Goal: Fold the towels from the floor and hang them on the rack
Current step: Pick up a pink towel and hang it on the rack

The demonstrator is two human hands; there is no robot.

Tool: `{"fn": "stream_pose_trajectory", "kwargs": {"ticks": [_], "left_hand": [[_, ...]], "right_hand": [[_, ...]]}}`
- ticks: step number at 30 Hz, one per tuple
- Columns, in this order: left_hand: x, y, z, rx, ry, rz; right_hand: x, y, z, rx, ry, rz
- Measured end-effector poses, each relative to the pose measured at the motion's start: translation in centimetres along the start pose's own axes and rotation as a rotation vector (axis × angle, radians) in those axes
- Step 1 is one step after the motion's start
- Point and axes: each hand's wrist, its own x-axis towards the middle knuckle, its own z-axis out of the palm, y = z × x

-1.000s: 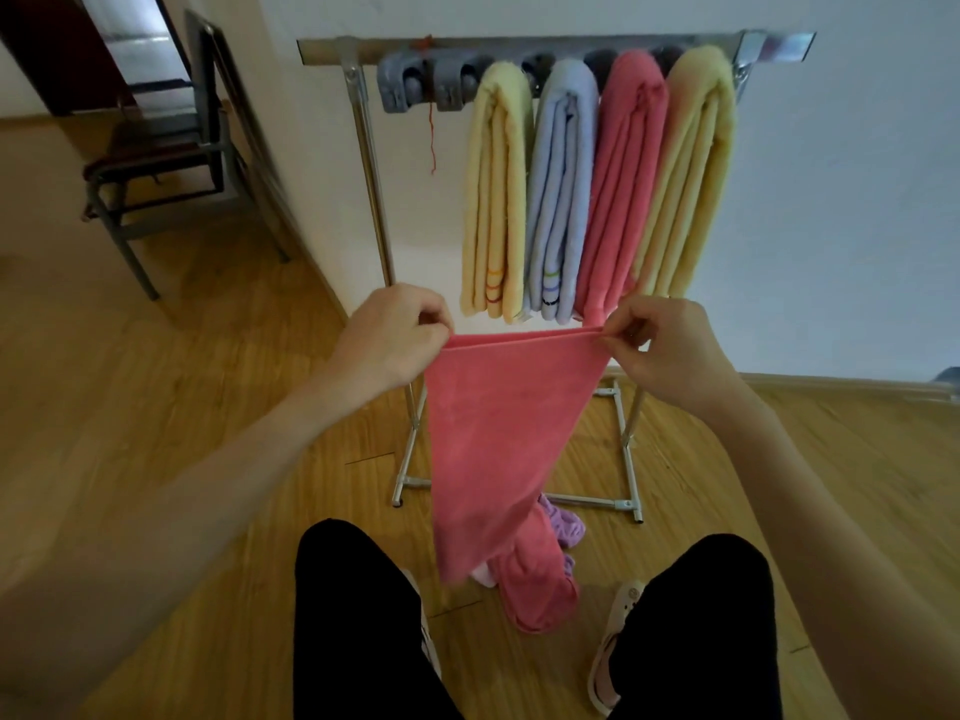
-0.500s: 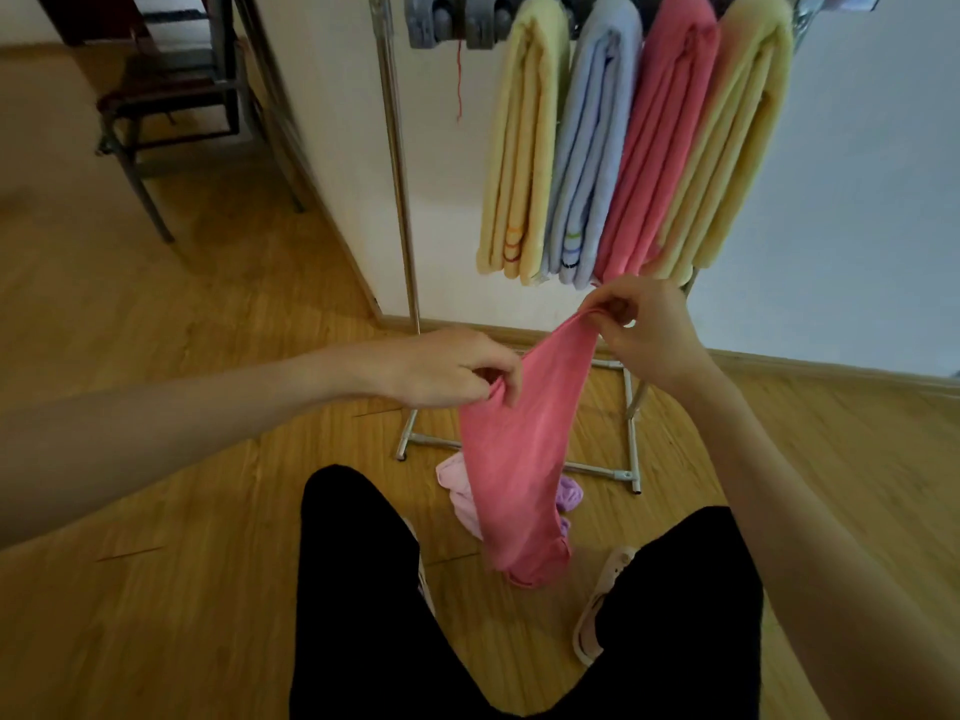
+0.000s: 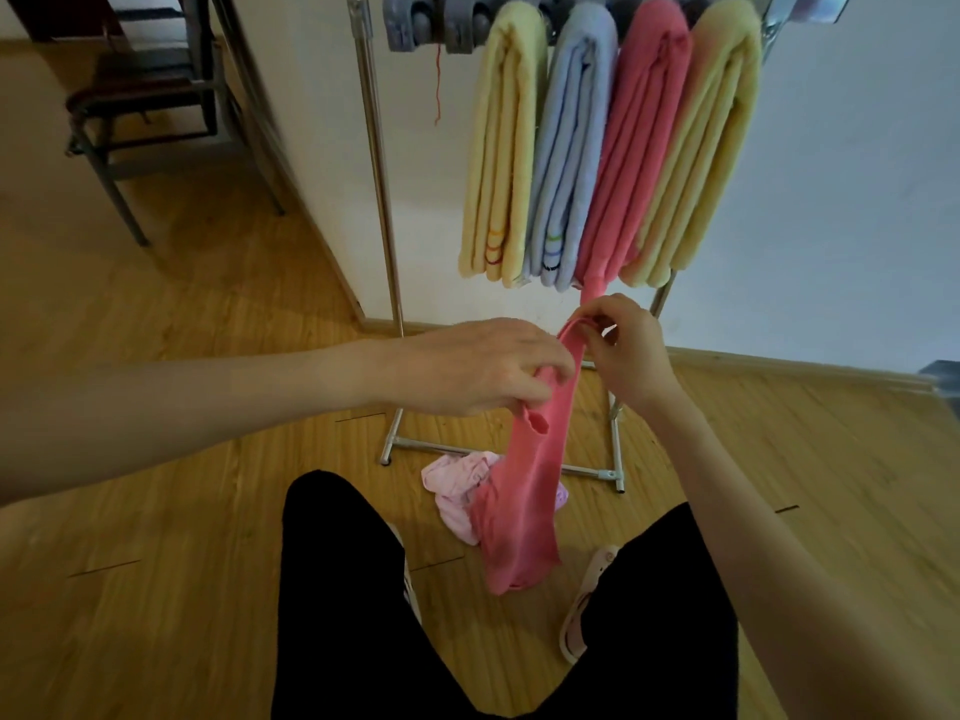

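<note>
- We hold the pink towel (image 3: pixel 524 491) in front of the rack (image 3: pixel 371 148), below the four folded towels already hanging on its bar, and its lower end hangs just above the floor (image 3: pixel 182 485).
- Our right hand (image 3: pixel 626 350) pinches the top edge, thumb and fingers closed on the cloth, just below the hanging pink towel (image 3: pixel 634 148).
- Our left hand (image 3: pixel 478 368) grips the same towel a little lower and to the left of the right hand, fingers curled round a bunched corner.
- The towel hangs as a narrow strip, so we judge we are mid-fold, bringing the two top corners together.
- To do this well, we match corner to corner before we let either pinch go, and we check that the long edges line up down the strip.
- We keep the towel lifted so its lower end does not drag over the pale pink cloth (image 3: pixel 457 485) lying on the floor at the rack's foot bar.
- We aim for a width like the hanging yellow towel (image 3: pixel 501 148) at the left of the row, so it fits the free bar to the left of that towel.
- The risk we see is a bunched corner hiding a twist; we shake it flat first.
</note>
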Motion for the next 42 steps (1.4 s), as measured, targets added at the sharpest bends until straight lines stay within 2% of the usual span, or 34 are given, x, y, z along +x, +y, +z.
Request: {"fn": "stream_pose_trajectory", "kwargs": {"ticks": [2, 4, 8, 13, 26, 34, 38, 40, 42], "left_hand": [[0.7, 0.1, -0.4, 0.041, 0.012, 0.082], [1.0, 0.1, -0.5, 0.071, 0.064, 0.083], [0.9, -0.3, -0.9, 0.071, 0.143, -0.119], [0.9, -0.5, -1.5, -0.052, 0.291, -0.377], [0.8, -0.8, -1.5, -0.020, 0.378, -0.529], [2.2, -0.5, -2.4, -0.022, 0.417, -0.511], [1.5, 0.0, -2.7, 0.027, 0.461, -0.452], [0.6, 0.2, -1.9, 0.027, 0.460, -0.480], [-0.6, 0.5, -0.3, -0.024, 0.498, -0.599]], "right_hand": [[0.0, -0.2, -0.2, -0.002, -0.007, -0.008], [0.0, -0.7, -0.6, 0.009, -0.018, -0.006], [0.0, -2.1, -2.2, 0.096, -0.015, -0.014], [0.1, -4.0, -3.4, 0.239, -0.061, -0.055], [-0.6, -5.2, -4.3, 0.516, -0.236, -0.076], [0.2, -4.6, -4.2, 0.324, -0.054, -0.150], [1.2, -4.6, -3.9, 0.383, 0.000, -0.119], [1.4, -4.9, -3.2, 0.399, 0.004, -0.086], [1.6, -5.1, -2.5, 0.394, 0.014, -0.065]]}}
